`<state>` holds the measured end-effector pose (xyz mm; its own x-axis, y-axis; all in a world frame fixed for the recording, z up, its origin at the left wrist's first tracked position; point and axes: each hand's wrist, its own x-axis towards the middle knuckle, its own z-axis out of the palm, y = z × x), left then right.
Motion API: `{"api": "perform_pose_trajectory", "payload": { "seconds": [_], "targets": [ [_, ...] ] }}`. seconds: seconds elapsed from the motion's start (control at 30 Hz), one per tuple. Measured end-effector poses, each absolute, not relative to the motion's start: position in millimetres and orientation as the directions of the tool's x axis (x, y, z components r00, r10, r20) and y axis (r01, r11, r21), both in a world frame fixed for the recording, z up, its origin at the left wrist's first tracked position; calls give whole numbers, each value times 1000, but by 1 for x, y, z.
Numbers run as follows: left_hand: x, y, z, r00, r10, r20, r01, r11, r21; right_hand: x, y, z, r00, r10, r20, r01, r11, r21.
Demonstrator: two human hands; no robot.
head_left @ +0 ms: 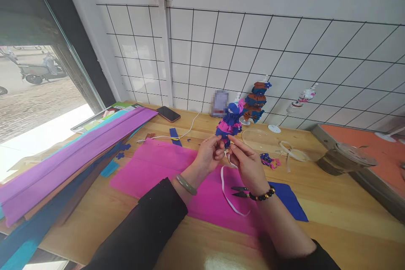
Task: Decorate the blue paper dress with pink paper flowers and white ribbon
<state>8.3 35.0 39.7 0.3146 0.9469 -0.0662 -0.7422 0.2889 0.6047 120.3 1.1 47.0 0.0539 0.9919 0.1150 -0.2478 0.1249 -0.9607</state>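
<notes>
In the middle, a small figure dressed in ruffled blue and pink crepe paper (230,123) stands upright. At its lower edge, my left hand (209,152) and my right hand (249,164) are closed, thumbs and fingertips pinching the blue crepe paper (223,134). What lies between the fingertips is partly hidden. A white ribbon (224,185) hangs below my hands and curls over a pink paper sheet (190,196). Black-bladed scissors (240,192) lie on that sheet beneath my right wrist, their handles hidden.
Behind stand a brown and blue ruffled figure (255,101) and a white one (303,98). Paper scraps (268,160), a ribbon coil (295,154) and a plastic-lidded container (343,158) lie to the right. Long paper strips (79,158) and a phone (168,114) are left.
</notes>
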Motion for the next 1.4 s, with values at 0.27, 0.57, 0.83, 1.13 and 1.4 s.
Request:
{"api": "perform_pose_trajectory", "payload": {
  "seconds": [0.27,0.57,0.83,1.13,1.4],
  "targets": [
    [7,39,31,375,926,-46,-776,341,530,122,0,53,55,995,81,-364,95,-927],
    [4,42,31,420,902,-98,-780,414,469,125,8,43,91,992,85,-328,110,-938],
    [0,40,31,-59,983,-173,-679,87,729,125,9,39,25,996,85,-89,87,-992],
    [-60,61,71,-458,889,-12,-598,-299,743,110,2,20,-347,922,175,615,364,-699],
    [-64,60,75,-439,898,-35,-644,-287,709,73,6,13,-282,958,61,866,281,-413]
  ]
}}
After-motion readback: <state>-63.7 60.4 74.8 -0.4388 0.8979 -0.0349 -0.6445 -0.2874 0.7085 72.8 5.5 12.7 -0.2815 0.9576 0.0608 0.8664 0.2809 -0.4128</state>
